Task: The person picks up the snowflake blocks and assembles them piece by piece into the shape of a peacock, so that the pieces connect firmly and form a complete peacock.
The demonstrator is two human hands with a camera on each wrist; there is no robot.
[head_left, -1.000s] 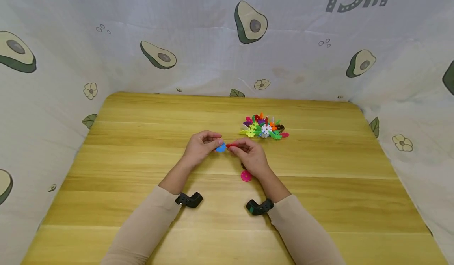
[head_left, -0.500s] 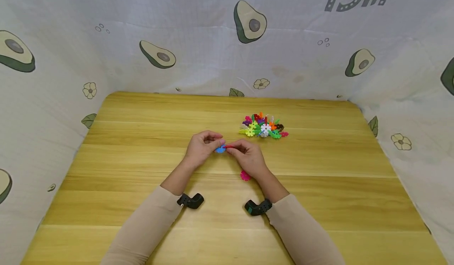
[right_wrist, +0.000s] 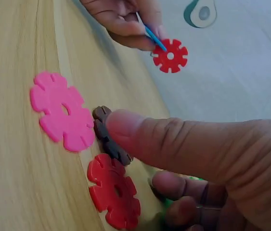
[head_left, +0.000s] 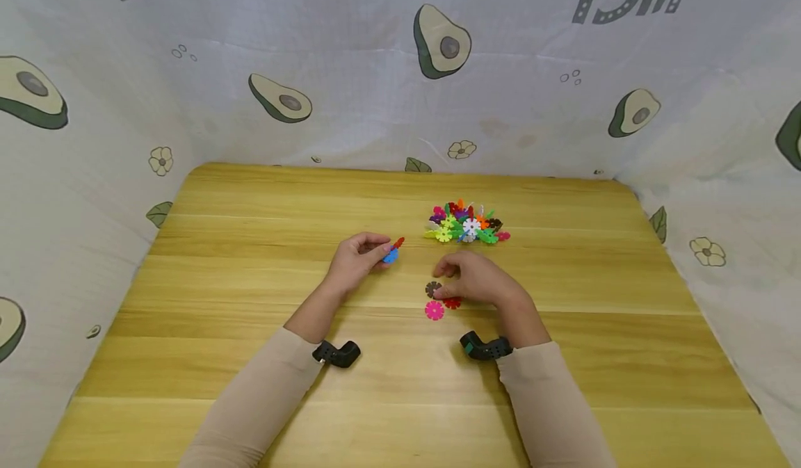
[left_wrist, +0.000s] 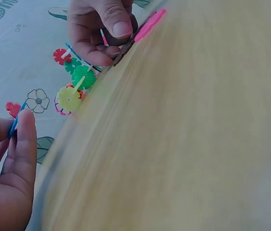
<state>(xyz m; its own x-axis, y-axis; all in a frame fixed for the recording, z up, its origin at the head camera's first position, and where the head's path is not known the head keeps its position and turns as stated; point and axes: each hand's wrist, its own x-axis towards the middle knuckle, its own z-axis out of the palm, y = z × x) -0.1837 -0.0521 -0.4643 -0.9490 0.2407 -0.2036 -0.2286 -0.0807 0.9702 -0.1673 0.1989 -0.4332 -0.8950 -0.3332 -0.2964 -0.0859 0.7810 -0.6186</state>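
Observation:
My left hand (head_left: 354, 263) pinches a blue notched snowflake disc (head_left: 391, 255) between thumb and fingers. A red snowflake disc (right_wrist: 170, 56) is joined to the blue one's edge, standing across it. My right hand (head_left: 478, 277) is low over the table, thumb overlapping a brown snowflake disc (head_left: 432, 288) and the other fingers bent and apart from the thumb. Beside the brown disc lie a pink disc (right_wrist: 62, 111) and another red disc (right_wrist: 114, 191), partly covered by the hand in the head view.
A cluster of many-coloured joined snowflake discs (head_left: 468, 223) sits farther back on the wooden table (head_left: 263, 204), right of the middle. A white cloth (head_left: 350, 51) printed with avocados hangs behind the table and along its sides.
My right hand has let go of the red disc, now joined to the blue one, and has moved right and nearer, down to the loose discs. My left hand stays almost in place.

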